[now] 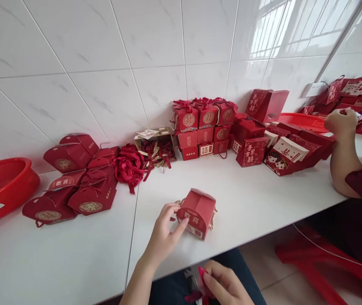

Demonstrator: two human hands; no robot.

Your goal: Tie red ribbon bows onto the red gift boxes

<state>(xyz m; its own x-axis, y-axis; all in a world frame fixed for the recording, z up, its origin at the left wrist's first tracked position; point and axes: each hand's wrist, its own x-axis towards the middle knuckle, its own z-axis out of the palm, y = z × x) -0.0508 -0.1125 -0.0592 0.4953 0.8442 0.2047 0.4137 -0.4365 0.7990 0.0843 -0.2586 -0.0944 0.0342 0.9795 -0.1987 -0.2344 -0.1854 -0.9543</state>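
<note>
A small red gift box with a rounded lid and gold rope at its sides stands on the white table near the front edge. My left hand grips its left side, the thumb pressed on the front face and the fingers behind. Below the table edge, over my lap, my right hand pinches a piece of red ribbon between thumb and fingers. Part of the ribbon hangs down and is blurred.
Along the wall are several red boxes, a heap of red ribbon, an open carton of ribbon pieces, and stacked boxes. A red basin is at left. At right, another person's hand holds something small.
</note>
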